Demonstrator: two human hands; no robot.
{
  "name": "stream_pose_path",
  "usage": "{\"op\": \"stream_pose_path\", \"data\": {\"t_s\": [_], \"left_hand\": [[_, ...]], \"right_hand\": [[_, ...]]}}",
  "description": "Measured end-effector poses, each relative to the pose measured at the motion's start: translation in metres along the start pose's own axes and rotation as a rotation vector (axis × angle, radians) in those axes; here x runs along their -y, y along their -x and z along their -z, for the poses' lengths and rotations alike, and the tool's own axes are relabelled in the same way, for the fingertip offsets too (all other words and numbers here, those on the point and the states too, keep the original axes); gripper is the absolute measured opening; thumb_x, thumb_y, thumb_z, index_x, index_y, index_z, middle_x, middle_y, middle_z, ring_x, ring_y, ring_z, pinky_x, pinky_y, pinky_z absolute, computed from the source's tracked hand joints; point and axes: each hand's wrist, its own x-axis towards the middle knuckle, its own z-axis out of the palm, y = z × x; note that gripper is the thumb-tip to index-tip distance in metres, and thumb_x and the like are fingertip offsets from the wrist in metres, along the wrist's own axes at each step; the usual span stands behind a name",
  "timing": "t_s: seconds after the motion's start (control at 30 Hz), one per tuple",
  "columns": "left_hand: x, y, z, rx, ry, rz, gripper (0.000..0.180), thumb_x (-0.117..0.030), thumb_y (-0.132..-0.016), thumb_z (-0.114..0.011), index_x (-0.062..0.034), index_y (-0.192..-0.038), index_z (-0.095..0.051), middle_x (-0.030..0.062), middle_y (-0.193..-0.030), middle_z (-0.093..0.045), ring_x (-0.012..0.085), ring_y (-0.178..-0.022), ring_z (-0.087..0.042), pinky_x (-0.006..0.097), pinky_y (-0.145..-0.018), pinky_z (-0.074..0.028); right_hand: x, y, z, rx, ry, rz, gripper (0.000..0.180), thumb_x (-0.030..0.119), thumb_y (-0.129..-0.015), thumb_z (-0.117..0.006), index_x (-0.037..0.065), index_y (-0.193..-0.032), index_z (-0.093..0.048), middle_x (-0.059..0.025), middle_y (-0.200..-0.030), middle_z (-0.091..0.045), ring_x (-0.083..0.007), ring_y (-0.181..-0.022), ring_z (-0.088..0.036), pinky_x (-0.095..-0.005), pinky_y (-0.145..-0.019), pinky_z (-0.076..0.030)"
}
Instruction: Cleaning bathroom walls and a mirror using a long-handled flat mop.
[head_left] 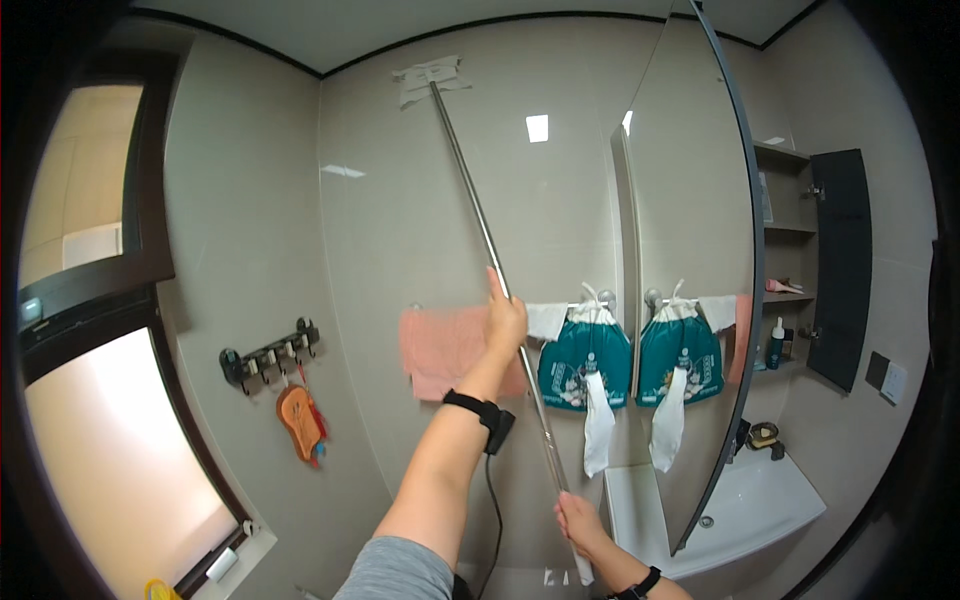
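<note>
Left of the work: frosted window (pixel 120 470) with dark frame, then a black wall-mounted hook rack (pixel 270 362) with an orange flat brush-like item (pixel 300 422) hanging under it. None of it is near the hands.

Long silver metal mop pole (pixel 490 245) runs diagonally, head up and to the left, butt end down and to the right. Its flat white cloth mop head (pixel 432 80) sits pressed on the grey tiled wall (pixel 400 230) just below the ceiling line, well above both hands.

Left hand (pixel 503 320) is the upper one, wrapped round the pole about mid-length, index finger laid along the shaft pointing up at the head. It is the hand nearer the head. Black wrist strap with a cable hangs below it.

Right hand (pixel 580 522) is closed round the pole near its lower end, fingers curled fully.

Behind the pole: pink towel (pixel 445 350) on a rail, teal drawstring bag (pixel 583 360) with a white sock (pixel 598 420) hanging in front. Right of that: mirror cabinet door (pixel 700 250) swung open, white washbasin (pixel 760 505) below.
</note>
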Motion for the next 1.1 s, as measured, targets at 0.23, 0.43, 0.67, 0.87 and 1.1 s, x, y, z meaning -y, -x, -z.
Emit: {"op": "stream_pose_path", "data": {"t_s": [0.23, 0.43, 0.67, 0.87, 1.1], "left_hand": [[0.003, 0.212, -0.039, 0.307, 0.119, 0.202, 0.072, -0.016, -0.079, -0.038, -0.0043, -0.131, 0.010, 0.0299, -0.075, -0.054, 0.0415, -0.060, -0.053, 0.048, -0.056, -0.041], [-0.033, 0.352, -0.032, 0.472, 0.143, 0.348, 0.076, -0.018, -0.079, -0.038, -0.0030, -0.129, 0.017, 0.0268, -0.068, -0.055, 0.0416, -0.056, -0.053, 0.048, -0.053, -0.042], [-0.074, 0.451, -0.032, 0.591, 0.196, 0.460, 0.077, -0.020, -0.079, -0.039, -0.0015, -0.128, 0.017, 0.0293, -0.075, -0.055, 0.0422, -0.060, -0.053, 0.048, -0.057, -0.042], [-0.084, 0.484, -0.037, 0.504, 0.332, 0.470, 0.076, -0.016, -0.078, -0.040, -0.0009, -0.128, 0.015, 0.0286, -0.072, -0.055, 0.0426, -0.062, -0.054, 0.048, -0.059, -0.042], [-0.093, 0.450, -0.013, 0.531, 0.328, 0.490, 0.079, -0.015, -0.078, -0.041, -0.0030, -0.128, 0.019, 0.0269, -0.066, -0.055, 0.0395, -0.059, -0.055, 0.045, -0.056, -0.043]], "right_hand": [[-0.117, 0.143, 0.127, -0.109, 0.118, -0.206, 0.032, 0.030, -0.087, -0.042, 0.005, -0.069, -0.050, 0.0001, -0.050, -0.043, -0.0096, -0.043, -0.040, -0.0241, -0.039, -0.032], [-0.167, 0.296, 0.192, -0.246, 0.867, 0.317, 0.029, 0.030, -0.086, -0.047, 0.003, -0.077, -0.055, 0.0004, -0.059, -0.045, -0.0128, -0.051, -0.039, -0.0287, -0.047, -0.034], [-0.097, 0.402, 0.211, -0.252, 0.421, -0.376, 0.030, 0.030, -0.085, -0.048, 0.003, -0.077, -0.056, 0.0001, -0.059, -0.046, -0.0124, -0.052, -0.040, -0.0276, -0.048, -0.034], [-0.079, 0.443, 0.222, -0.252, 0.499, -0.321, 0.031, 0.030, -0.085, -0.047, 0.002, -0.077, -0.057, -0.0018, -0.058, -0.046, -0.0134, -0.053, -0.042, -0.0276, -0.049, -0.036], [-0.051, 0.432, 0.201, -0.306, 0.634, -0.223, 0.036, 0.034, -0.086, -0.045, 0.001, -0.075, -0.054, -0.0021, -0.056, -0.046, -0.0139, -0.052, -0.041, -0.0289, -0.050, -0.036]]}}
